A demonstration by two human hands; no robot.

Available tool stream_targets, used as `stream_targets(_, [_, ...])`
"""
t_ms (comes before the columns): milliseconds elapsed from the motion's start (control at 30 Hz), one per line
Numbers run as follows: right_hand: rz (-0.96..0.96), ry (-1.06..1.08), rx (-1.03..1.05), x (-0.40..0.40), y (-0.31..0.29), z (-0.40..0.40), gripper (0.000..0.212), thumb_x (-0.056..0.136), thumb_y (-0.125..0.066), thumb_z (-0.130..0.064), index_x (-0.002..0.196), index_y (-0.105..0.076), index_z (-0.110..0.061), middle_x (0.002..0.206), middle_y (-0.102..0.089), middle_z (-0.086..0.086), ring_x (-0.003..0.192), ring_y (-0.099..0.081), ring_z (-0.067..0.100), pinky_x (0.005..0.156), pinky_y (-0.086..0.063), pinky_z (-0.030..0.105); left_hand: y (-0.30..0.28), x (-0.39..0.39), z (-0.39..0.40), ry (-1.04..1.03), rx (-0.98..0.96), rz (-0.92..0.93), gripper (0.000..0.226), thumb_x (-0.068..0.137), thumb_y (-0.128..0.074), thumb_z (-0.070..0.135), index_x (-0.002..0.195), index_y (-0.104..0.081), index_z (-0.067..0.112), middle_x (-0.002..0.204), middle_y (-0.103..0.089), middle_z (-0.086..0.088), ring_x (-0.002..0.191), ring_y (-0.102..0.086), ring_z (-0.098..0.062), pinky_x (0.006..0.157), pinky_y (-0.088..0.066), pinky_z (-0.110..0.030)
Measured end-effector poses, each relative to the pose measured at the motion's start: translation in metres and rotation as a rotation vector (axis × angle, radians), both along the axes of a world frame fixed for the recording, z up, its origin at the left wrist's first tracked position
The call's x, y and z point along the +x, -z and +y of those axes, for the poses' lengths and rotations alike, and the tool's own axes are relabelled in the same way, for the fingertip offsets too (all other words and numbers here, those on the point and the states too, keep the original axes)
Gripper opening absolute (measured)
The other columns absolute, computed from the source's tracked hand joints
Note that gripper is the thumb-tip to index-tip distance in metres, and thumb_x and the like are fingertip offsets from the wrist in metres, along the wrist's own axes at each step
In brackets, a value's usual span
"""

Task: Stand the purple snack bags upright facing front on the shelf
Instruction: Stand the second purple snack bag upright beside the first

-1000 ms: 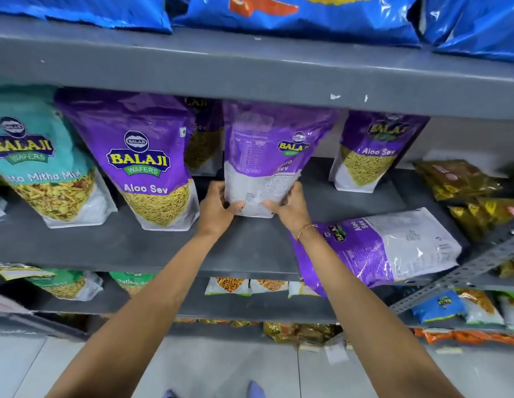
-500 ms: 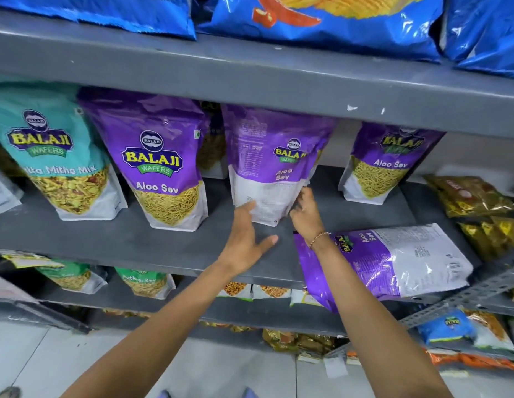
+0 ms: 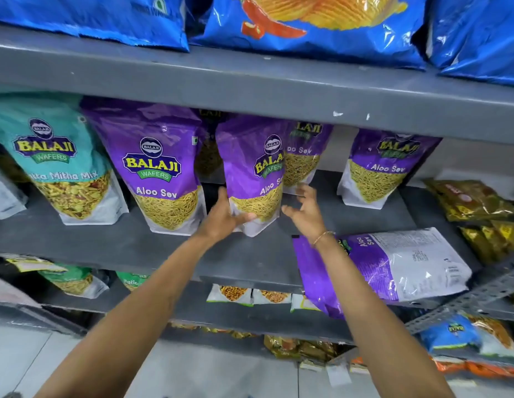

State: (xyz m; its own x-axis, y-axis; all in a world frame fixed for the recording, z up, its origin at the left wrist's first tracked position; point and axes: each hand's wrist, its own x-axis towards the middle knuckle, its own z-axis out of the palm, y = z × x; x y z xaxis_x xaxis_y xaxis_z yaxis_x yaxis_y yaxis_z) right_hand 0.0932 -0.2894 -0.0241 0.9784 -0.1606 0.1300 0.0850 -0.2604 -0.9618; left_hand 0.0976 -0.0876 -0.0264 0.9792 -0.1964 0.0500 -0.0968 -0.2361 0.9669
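Note:
On the grey middle shelf (image 3: 112, 242) a purple Aloo Sev bag (image 3: 251, 170) stands upright, its front turned partly left toward me. My left hand (image 3: 224, 216) grips its lower left corner. My right hand (image 3: 306, 214) hovers just right of it, fingers spread, holding nothing. Another purple bag (image 3: 161, 168) stands upright facing front to the left. Two more purple bags (image 3: 303, 156) (image 3: 385, 165) stand further back on the right. One purple bag (image 3: 393, 268) lies flat, back side up, at the shelf's front right, partly under my right forearm.
A teal Mitha Mix bag (image 3: 57, 159) stands at the left. Gold packets (image 3: 474, 202) are piled at the right end. Blue chip bags (image 3: 307, 21) fill the shelf above. Lower shelves hold small snack packs (image 3: 250, 294). A slotted metal bracket (image 3: 479, 297) juts out lower right.
The middle purple bag showed its back side a second ago; it is now rotated with its front coming round. My left hand regripped its lower corner and my right hand let go.

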Motion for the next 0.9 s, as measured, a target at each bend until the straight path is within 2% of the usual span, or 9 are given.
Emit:
stream_targets(67, [0.109, -0.172, -0.090, 0.014, -0.003, -0.015, 0.080, 0.075, -0.075, -0.007, 0.136, -0.023, -0.007, 0.137, -0.036, 0.002, 0.128, -0.036, 0.017, 0.106, -0.037, 0.036, -0.003, 0.007, 0.003, -0.001, 0.028, 0.004, 0.067, 0.077, -0.074, 0.010, 0.130, -0.034, 0.003, 0.129, -0.054, -0.015, 0.123, -0.050, -0.027, 0.106, -0.039, -0.038])
stream_targets(133, [0.186, -0.272, -0.173, 0.022, -0.007, -0.020, 0.092, 0.072, -0.079, -0.020, 0.139, -0.017, -0.012, 0.145, -0.035, 0.005, 0.134, -0.035, 0.020, 0.111, -0.035, 0.043, -0.005, 0.011, 0.006, -0.075, 0.083, 0.029, 0.054, 0.081, -0.072, 0.016, 0.122, -0.042, -0.002, 0.117, -0.056, -0.025, 0.118, -0.051, -0.038, 0.104, -0.040, -0.047])
stream_targets(200, [0.218, -0.315, -0.191, 0.025, -0.010, -0.018, 0.092, 0.070, -0.080, -0.020, 0.138, -0.018, -0.014, 0.144, -0.039, 0.009, 0.131, -0.040, 0.022, 0.111, -0.035, 0.045, -0.007, 0.011, 0.008, -0.046, 0.022, 0.086, 0.055, 0.080, -0.072, 0.015, 0.124, -0.043, 0.002, 0.117, -0.059, -0.023, 0.119, -0.053, -0.036, 0.104, -0.042, -0.048])
stream_targets(333, [0.173, -0.249, -0.173, 0.023, -0.007, -0.006, 0.081, 0.058, -0.088, -0.021, 0.124, -0.040, -0.023, 0.130, -0.055, 0.006, 0.119, -0.053, 0.021, 0.105, -0.044, 0.046, -0.010, 0.010, 0.009, 0.122, -0.056, 0.085, 0.085, 0.069, -0.082, 0.023, 0.138, -0.033, 0.018, 0.131, -0.059, 0.000, 0.121, -0.055, -0.013, 0.101, -0.044, -0.032])
stream_targets(533, [0.123, -0.158, -0.111, 0.004, 0.002, 0.000, 0.082, 0.050, -0.090, -0.031, 0.115, -0.040, -0.030, 0.122, -0.059, -0.001, 0.114, -0.056, 0.017, 0.102, -0.047, 0.044, 0.001, 0.004, 0.001, -0.078, 0.049, -0.015, 0.095, 0.062, -0.086, 0.031, 0.138, -0.030, 0.019, 0.132, -0.055, 0.002, 0.124, -0.050, -0.016, 0.107, -0.040, -0.041])
stream_targets(600, [0.131, -0.149, -0.106, -0.003, 0.002, 0.000, 0.082, 0.049, -0.090, -0.033, 0.115, -0.041, -0.028, 0.125, -0.059, 0.003, 0.115, -0.056, 0.020, 0.100, -0.048, 0.048, 0.003, -0.001, 0.002, -0.076, 0.052, -0.025, 0.091, 0.063, -0.085, 0.031, 0.136, -0.032, 0.020, 0.129, -0.057, 0.003, 0.120, -0.052, -0.014, 0.102, -0.044, -0.034])
stream_targets(700, [0.134, -0.130, -0.091, -0.015, 0.005, -0.001, 0.086, 0.045, -0.089, -0.039, 0.116, -0.044, -0.026, 0.125, -0.060, 0.005, 0.115, -0.057, 0.023, 0.097, -0.049, 0.051, 0.004, -0.014, 0.002, -0.103, 0.081, -0.036, 0.084, 0.064, -0.084, 0.034, 0.131, -0.035, 0.021, 0.122, -0.056, 0.009, 0.110, -0.051, -0.007, 0.077, -0.041, -0.002])
stream_targets(733, [0.140, -0.125, -0.085, -0.020, 0.005, -0.001, 0.089, 0.043, -0.088, -0.043, 0.118, -0.043, -0.027, 0.125, -0.059, 0.005, 0.115, -0.057, 0.023, 0.097, -0.049, 0.051, 0.005, -0.018, 0.003, -0.112, 0.084, -0.038, 0.082, 0.064, -0.084, 0.034, 0.129, -0.036, 0.022, 0.119, -0.055, 0.011, 0.107, -0.051, -0.005, 0.070, -0.040, 0.002])
stream_targets(900, [0.204, -0.161, -0.118, -0.032, 0.000, 0.003, 0.091, 0.053, -0.087, -0.040, 0.127, -0.036, -0.023, 0.132, -0.054, 0.006, 0.122, -0.052, 0.025, 0.101, -0.046, 0.053, 0.006, -0.026, 0.004, -0.105, 0.113, -0.003, 0.075, 0.069, -0.081, 0.033, 0.127, -0.036, 0.019, 0.118, -0.054, 0.010, 0.108, -0.050, -0.008, 0.069, -0.039, -0.002])
